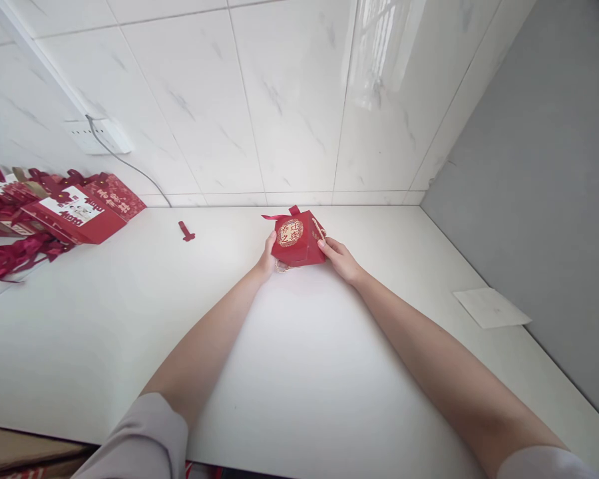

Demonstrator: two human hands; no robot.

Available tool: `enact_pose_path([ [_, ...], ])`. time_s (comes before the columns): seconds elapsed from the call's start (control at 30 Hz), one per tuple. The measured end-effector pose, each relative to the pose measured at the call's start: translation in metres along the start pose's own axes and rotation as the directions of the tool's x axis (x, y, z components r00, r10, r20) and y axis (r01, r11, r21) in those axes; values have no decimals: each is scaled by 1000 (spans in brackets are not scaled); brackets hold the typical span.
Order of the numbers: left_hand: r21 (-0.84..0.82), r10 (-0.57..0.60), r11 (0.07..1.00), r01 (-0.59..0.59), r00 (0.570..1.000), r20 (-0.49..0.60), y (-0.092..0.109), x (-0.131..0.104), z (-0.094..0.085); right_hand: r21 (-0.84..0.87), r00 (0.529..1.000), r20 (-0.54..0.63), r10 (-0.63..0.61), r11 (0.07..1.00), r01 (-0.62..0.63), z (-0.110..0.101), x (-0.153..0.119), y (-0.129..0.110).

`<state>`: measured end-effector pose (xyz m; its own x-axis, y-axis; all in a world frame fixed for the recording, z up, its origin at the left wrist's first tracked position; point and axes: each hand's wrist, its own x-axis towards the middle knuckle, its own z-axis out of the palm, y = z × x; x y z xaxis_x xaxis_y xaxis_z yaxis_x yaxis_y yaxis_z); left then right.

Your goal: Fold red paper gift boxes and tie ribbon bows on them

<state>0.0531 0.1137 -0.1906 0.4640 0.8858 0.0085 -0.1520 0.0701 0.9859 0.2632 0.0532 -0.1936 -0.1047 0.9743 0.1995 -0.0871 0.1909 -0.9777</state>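
White, grey-veined tiles point(294, 100) stand behind one pale tabletop point(279, 372), near whose back edge one red box point(302, 251) with gold characters is held. One left hand point(266, 255) is closed on the box's left side, and one right hand point(344, 262) on its right, thumb to the front. Two cord handles point(319, 230) show, one at the box's right, one below it. Left of the box lies one small red strip point(186, 231); well left of it are several red cartons point(92, 226), too overlapped to count, and one heap of dark red ribbons point(24, 255). Well right of the box lies one white sheet point(492, 308)
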Motion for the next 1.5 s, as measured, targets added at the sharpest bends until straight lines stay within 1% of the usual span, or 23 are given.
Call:
enact_pose_path([
  [0.1,21,53,998,-52,998,-38,2,-5,4,5,1000,-18,-20,1000,20,1,-1,0],
  [0.23,81,222,973,-217,973,-66,4,-12,11,16,994,-65,-88,996,89,3,-1,-2],
  [0.3,212,313,933,-292,947,-74,6,-13,13,7,992,-64,-113,994,113,3,-1,-2],
  [0.37,426,397,855,-297,903,-166,9,-13,11,-10,992,-47,-116,993,116,2,0,0],
  [0.43,597,478,772,-219,818,-319,17,-12,-1,-36,993,-28,-111,993,110,1,1,4],
  [0.47,638,506,749,-178,776,-377,23,-12,-11,-52,994,-18,-109,993,108,1,2,6],
  [0.57,707,544,705,-46,675,-498,43,-18,-57,-93,994,9,-110,989,111,0,3,12],
  [0.6,727,540,685,41,641,-545,48,-22,-75,-103,994,18,-110,988,111,0,3,13],
  [0.63,750,518,588,304,571,-637,53,-27,-93,-111,994,25,-108,988,110,-1,3,14],
  [0.67,689,457,481,542,516,-725,57,-33,-109,-117,994,32,-104,987,107,-1,4,15],
  [0.7,649,421,460,607,494,-761,59,-38,-123,-122,994,37,-99,987,103,-1,4,16],
  [0.73,643,410,431,633,497,-765,61,-44,-134,-125,995,42,-94,987,99,-1,4,16],
  [0.77,671,424,364,646,526,-737,62,-49,-143,-127,995,47,-90,987,95,-1,4,15],
  [0.87,843,532,59,534,698,-479,64,-61,-157,-129,995,59,-81,988,88,1,3,12],
  [0.9,874,534,-24,485,745,-399,65,-63,-161,-131,995,63,-78,988,86,2,2,10],
  [0.93,892,515,-67,447,781,-353,65,-63,-164,-133,995,65,-74,988,83,3,1,8],
  [0.97,900,481,-73,430,805,-346,65,-63,-167,-136,995,65,-71,988,79,4,0,6],
  [1.0,901,436,-45,433,819,-372,64,-61,-171,-136,996,64,-69,988,77,4,-1,3],
  [1.13,865,282,132,484,818,-501,61,-53,-188,-116,996,57,-67,991,74,6,-4,-2],
  [1.2,861,283,171,478,814,-508,62,-54,-193,-110,996,55,-66,991,72,6,-4,-1],
  [1.27,862,324,198,467,799,-507,64,-60,-194,-113,997,52,-62,991,67,6,-4,0],
  [1.4,850,381,259,458,760,-526,66,-72,-189,-108,997,58,-50,993,56,5,-5,1],
  [1.5,846,303,309,434,798,-521,71,-77,-182,-93,996,62,-58,994,64,5,-5,1],
])
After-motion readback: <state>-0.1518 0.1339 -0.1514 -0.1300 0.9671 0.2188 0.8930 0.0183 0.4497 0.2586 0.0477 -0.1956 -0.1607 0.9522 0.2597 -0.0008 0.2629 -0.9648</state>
